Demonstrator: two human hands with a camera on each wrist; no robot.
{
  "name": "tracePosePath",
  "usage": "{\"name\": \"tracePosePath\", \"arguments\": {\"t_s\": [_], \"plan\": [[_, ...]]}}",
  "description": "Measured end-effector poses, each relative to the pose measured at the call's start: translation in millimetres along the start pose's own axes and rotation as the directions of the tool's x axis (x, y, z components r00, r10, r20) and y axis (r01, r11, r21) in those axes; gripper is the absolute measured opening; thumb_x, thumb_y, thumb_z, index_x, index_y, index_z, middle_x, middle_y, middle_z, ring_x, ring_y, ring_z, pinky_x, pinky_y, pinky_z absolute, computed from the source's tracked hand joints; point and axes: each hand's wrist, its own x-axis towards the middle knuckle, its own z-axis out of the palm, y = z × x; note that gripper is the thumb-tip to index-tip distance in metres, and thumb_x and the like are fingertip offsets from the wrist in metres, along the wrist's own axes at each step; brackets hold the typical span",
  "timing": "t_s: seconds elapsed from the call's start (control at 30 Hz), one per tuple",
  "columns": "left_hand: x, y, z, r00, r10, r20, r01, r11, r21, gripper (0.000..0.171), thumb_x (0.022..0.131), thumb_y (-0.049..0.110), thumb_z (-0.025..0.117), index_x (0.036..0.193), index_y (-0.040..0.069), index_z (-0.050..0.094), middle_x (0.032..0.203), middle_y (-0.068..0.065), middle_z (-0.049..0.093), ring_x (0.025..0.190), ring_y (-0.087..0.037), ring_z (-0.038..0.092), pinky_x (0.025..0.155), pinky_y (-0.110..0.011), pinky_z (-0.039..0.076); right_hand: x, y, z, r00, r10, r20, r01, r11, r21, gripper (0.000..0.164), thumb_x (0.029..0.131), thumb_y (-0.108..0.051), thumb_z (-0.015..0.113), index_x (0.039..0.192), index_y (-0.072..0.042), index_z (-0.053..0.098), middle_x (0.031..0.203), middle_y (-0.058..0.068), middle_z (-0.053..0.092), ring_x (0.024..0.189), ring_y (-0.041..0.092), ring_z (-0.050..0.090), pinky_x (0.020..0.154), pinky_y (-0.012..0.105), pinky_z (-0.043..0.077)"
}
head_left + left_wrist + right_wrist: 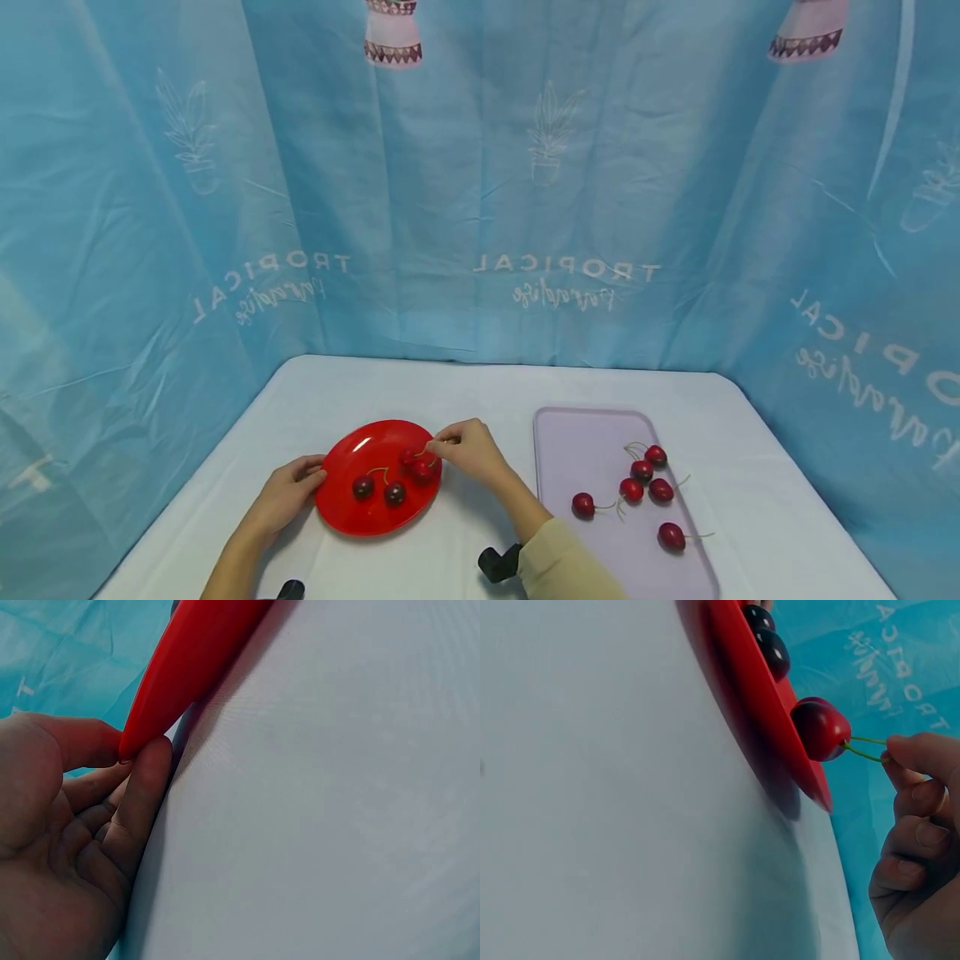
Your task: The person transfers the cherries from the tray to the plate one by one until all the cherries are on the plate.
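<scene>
A round red plate (352,508) lies on the table's left half. My left hand (288,492) pinches its left rim, thumb on top and a finger beneath, as the left wrist view shows at the plate edge (180,667). Over the plate's right side my right hand (471,450) pinches the thin green stems of a pair of red cherries (821,729) between thumb and fingertip. In the head view these cherries (423,469) sit at the plate's right part. Two darker cherries (394,493) joined by their stems lie near the plate's middle.
Right of the plate is a pale purple tray (570,450) holding several cherries (632,490) with stems. The white tablecloth (480,387) covers the table, and a blue printed curtain (450,208) hangs behind and along the sides.
</scene>
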Motion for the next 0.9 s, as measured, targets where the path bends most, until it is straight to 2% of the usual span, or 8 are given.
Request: {"name": "tracePosePath", "arguments": {"t_s": [0.23,0.47,0.9], "plan": [[0.4,-1.2,0.1,1.0,-0.01,-0.003,0.01,1.0,-0.007,0.045,0.096,0.019,0.055,0.133,-0.006,0.048,0.12,-0.021,0.058,0.112,-0.038,0.055,0.086,-0.042,0.053,1.3,0.7,10.0,1.0,0.008,-0.007,-0.008,1.0,0.02,0.011,0.087,-0.025,0.07,0.087,-0.015,0.077,0.07,-0.009,0.065,0.066,0.011,0.055,0.056,0.025,0.049],[0.0,1.2,-0.9,1.0,0.006,0.0,-0.006,1.0,-0.006,0.046,0.097,0.02,0.055,0.132,-0.007,0.048,0.12,-0.022,0.058,0.111,-0.037,0.056,0.085,-0.041,0.054,4.6,1.9,19.8,1.0,0.0,-0.015,0.0,0.999,0.041,0.009,0.087,-0.021,0.07,0.086,-0.015,0.077,0.068,-0.008,0.064,0.063,0.009,0.054,0.055,0.024,0.049],[-0.2,-0.3,-1.9,1.0,0.007,0.002,-0.007,1.0,-0.018,0.044,0.096,0.019,0.055,0.132,-0.006,0.049,0.119,-0.02,0.059,0.107,-0.034,0.058,0.084,-0.039,0.055,2.0,-4.2,33.6,0.999,0.031,-0.012,-0.032,0.999,-0.01,0.007,0.087,-0.022,0.071,0.087,-0.017,0.076,0.063,-0.007,0.06,0.057,0.01,0.051,0.05,0.023,0.047]]}}
